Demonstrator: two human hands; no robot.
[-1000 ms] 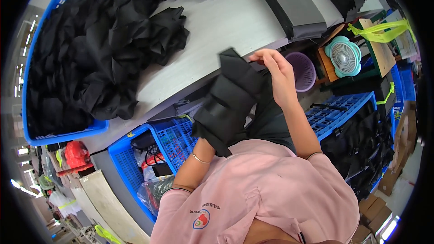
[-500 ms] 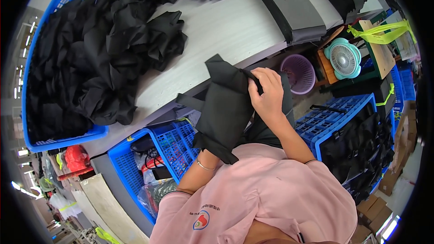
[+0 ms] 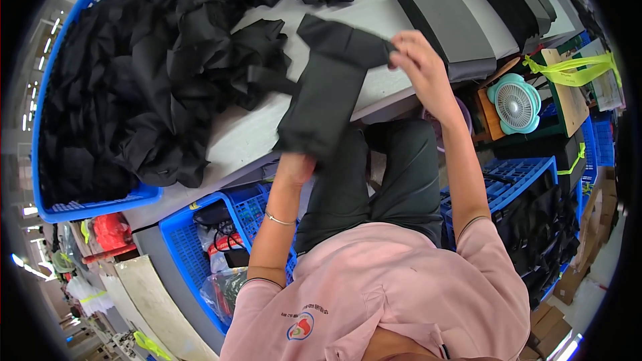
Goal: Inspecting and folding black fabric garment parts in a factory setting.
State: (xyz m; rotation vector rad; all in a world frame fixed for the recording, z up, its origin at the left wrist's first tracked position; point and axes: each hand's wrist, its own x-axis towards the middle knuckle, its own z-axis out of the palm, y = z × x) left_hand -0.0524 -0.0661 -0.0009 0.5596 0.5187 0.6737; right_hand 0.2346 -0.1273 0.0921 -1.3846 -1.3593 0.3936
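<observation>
A black fabric piece, shaped like a small bag with strips sticking out at its top, is held up over the table's front edge. With bent fingers, my right hand pinches its upper right corner. My left hand is at its lower end, the fingers hidden in or behind the cloth. To the left, a heap of crumpled black fabric pieces fills a blue basket and spills onto the white table.
Stacks of flat dark fabric panels lie at the table's far right. Below are a purple bin, a teal fan and a blue crate with black goods. Another blue basket with bagged items stands at lower left.
Both hands have moved up and away from my body, carrying the black fabric piece from over my lap to above the table edge. My right hand now pinches its corner with the arm stretched out.
</observation>
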